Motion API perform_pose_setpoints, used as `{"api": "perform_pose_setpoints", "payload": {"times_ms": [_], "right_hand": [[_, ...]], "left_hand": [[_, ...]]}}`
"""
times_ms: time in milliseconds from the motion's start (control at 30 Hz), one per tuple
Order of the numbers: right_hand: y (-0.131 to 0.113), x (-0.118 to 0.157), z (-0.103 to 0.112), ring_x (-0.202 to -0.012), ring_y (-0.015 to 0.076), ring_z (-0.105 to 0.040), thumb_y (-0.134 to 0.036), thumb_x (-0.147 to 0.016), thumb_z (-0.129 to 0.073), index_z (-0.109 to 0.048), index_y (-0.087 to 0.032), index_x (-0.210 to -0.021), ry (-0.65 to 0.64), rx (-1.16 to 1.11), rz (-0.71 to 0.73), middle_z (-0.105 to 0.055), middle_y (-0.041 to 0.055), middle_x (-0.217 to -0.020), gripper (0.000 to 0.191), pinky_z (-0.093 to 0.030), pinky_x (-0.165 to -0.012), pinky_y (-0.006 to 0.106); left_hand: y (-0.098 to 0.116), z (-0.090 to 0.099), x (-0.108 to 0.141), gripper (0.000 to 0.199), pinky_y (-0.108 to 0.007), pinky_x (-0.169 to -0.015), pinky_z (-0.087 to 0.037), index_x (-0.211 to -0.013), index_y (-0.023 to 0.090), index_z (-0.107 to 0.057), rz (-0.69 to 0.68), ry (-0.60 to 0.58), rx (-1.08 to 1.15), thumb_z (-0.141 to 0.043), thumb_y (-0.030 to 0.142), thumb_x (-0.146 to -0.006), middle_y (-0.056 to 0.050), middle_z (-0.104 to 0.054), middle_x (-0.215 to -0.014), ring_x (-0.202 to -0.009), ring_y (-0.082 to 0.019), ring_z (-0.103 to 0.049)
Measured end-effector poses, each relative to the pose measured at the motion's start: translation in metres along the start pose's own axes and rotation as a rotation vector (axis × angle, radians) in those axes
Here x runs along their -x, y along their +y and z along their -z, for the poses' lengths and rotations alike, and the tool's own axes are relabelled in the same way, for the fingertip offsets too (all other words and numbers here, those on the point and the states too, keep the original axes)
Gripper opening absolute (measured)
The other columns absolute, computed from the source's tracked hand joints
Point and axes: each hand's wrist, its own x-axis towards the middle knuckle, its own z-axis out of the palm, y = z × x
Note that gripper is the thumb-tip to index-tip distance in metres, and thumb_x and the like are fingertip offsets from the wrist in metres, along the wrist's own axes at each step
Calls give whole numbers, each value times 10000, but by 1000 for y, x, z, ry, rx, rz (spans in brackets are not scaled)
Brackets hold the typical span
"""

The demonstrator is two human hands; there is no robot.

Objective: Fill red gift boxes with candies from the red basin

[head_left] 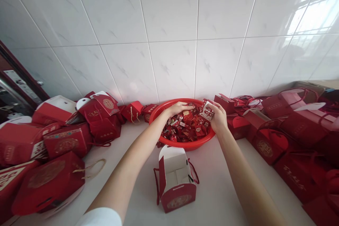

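Note:
A red plastic basket (190, 145) stands against the wall, filled with small red wrapped packets (182, 129). My left hand (180, 108) reaches over its left rim, with fingers stretched out above the packets; nothing shows in it. At the basket's right side, my right hand (218, 116) grips a red and white patterned packet (207, 111) between thumb and fingers. In front of the basket, between my forearms, sits an open red box (178, 197) with a white inside and dark red cord handles. No contents show inside the box.
Many red gift boxes with cord handles crowd the left side (66, 141) and the right side (267, 144) of the white table (212, 197). Smaller red boxes (134, 110) line the wall. White tiles (172, 67) rise behind the table.

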Motion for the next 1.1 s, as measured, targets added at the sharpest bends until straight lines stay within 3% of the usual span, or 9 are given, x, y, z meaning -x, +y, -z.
{"api": "perform_pose_setpoints", "payload": {"times_ms": [300,500,800,933,1100], "right_hand": [[0,2,-1,-584,148,-689,-121,-563,-754,-659,-160,-786,-32,19,-6,-726,10,-661,245,-588,-523,241],[2,2,0,-574,147,-690,-126,-550,-762,-666,-159,-781,-36,27,-10,-735,12,-651,252,-589,-514,237],[2,2,3,-567,148,-688,-96,-556,-775,-669,-163,-771,-62,46,-17,-724,6,-641,249,-596,-517,244],[2,1,4,-576,159,-685,-75,-545,-781,-650,-163,-747,-49,34,-13,-713,2,-645,256,-585,-501,246],[0,4,1,-579,155,-675,-68,-560,-752,-665,-151,-754,-27,44,-29,-710,12,-641,228,-580,-507,246]], "left_hand": [[-9,5,-14,231,-326,-814,-541,-845,163,-733,-37,47,108,-809,220,-634,-45,-767,-902,-848,-205,-701],[-18,8,-22,337,-346,-876,-531,-907,176,-727,-123,44,94,-787,116,-581,-29,-771,-929,-883,-210,-697],[-17,6,-22,279,-313,-861,-539,-906,168,-737,-100,111,-18,-672,65,-655,-32,-769,-909,-901,-203,-689],[-17,5,-22,286,-309,-879,-528,-842,147,-716,-134,112,-34,-559,-3,-655,-51,-765,-891,-881,-177,-690],[-20,8,-25,307,-315,-898,-512,-780,134,-684,-203,198,-30,-484,-27,-613,-67,-758,-887,-880,-169,-685]]}}
